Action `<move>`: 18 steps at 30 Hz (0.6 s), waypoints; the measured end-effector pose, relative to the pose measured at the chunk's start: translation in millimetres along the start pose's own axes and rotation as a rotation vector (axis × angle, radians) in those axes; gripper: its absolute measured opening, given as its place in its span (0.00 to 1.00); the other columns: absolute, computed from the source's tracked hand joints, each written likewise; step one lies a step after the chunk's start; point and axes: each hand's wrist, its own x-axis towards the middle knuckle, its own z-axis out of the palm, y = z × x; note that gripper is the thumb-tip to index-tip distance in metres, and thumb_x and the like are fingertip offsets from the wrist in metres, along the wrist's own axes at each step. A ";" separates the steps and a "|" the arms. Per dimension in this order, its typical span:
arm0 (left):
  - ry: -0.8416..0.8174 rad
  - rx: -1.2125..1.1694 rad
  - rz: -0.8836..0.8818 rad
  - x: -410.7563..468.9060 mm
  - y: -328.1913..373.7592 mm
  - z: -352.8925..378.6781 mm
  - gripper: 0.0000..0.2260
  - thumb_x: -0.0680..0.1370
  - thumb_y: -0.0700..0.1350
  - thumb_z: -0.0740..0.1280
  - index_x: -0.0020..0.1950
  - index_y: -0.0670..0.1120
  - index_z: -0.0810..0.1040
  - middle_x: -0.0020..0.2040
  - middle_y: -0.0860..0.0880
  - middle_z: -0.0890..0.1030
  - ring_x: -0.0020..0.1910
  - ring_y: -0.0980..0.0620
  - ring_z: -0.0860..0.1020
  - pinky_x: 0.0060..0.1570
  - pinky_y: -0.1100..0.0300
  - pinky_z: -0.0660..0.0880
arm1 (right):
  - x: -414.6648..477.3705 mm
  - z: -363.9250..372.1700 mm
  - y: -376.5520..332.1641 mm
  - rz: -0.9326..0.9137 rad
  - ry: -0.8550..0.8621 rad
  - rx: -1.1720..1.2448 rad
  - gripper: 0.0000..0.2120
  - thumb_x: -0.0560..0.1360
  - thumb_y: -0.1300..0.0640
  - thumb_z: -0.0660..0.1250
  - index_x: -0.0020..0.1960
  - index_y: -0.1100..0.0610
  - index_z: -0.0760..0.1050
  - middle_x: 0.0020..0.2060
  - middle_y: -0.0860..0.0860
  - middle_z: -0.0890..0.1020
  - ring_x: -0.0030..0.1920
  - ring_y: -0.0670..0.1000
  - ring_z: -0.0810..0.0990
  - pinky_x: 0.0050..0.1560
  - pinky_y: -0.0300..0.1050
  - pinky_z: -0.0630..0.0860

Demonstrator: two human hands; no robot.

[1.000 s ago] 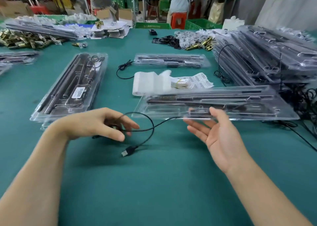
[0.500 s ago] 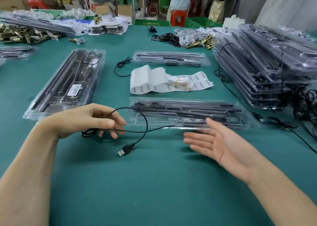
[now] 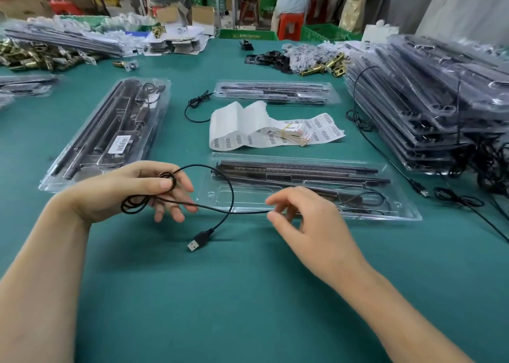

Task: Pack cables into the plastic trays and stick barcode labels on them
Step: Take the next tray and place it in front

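Your left hand (image 3: 132, 194) pinches the coiled end of the black USB cable (image 3: 232, 194) between thumb and forefinger. Your right hand (image 3: 311, 224) pinches its loose strand, with the plug (image 3: 197, 242) hanging between them. Just beyond: clear plastic tray (image 3: 405, 211). Farther: barcode label strip (image 3: 237, 125). Far left: labelled tray (image 3: 91, 167). Far right: stacked trays (image 3: 429, 106).

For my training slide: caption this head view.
Packing step: left hand holds coiled black cable, right hand pinches its run by a clear tray.
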 end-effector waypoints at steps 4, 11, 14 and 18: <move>-0.096 -0.020 0.037 1.4 0.8 -0.7 0.17 0.77 0.48 0.66 0.64 0.46 0.78 0.57 0.32 0.83 0.32 0.43 0.80 0.32 0.58 0.76 | 19.9 10.0 -13.4 -0.040 -0.028 0.040 0.17 0.81 0.47 0.66 0.69 0.46 0.74 0.56 0.37 0.75 0.55 0.42 0.76 0.52 0.35 0.71; -0.206 -0.175 0.164 12.4 1.4 20.5 0.29 0.77 0.64 0.69 0.70 0.46 0.76 0.55 0.35 0.84 0.37 0.38 0.82 0.37 0.56 0.78 | 38.7 20.0 -42.4 -0.117 -0.173 0.130 0.25 0.79 0.37 0.62 0.74 0.43 0.70 0.55 0.38 0.80 0.49 0.36 0.77 0.45 0.31 0.66; -0.243 -0.239 0.206 17.0 4.0 26.9 0.29 0.79 0.66 0.65 0.71 0.46 0.76 0.56 0.38 0.85 0.42 0.43 0.85 0.41 0.56 0.80 | 29.4 21.9 -45.4 -0.115 -0.166 0.190 0.26 0.77 0.32 0.59 0.72 0.39 0.70 0.53 0.37 0.79 0.52 0.36 0.77 0.49 0.34 0.70; -0.209 -0.219 0.210 15.5 5.0 24.2 0.22 0.78 0.61 0.69 0.63 0.46 0.79 0.55 0.33 0.84 0.41 0.40 0.86 0.40 0.54 0.80 | 11.7 17.3 -29.8 -0.161 0.023 -0.083 0.27 0.76 0.36 0.67 0.69 0.49 0.76 0.55 0.42 0.77 0.59 0.44 0.74 0.63 0.44 0.71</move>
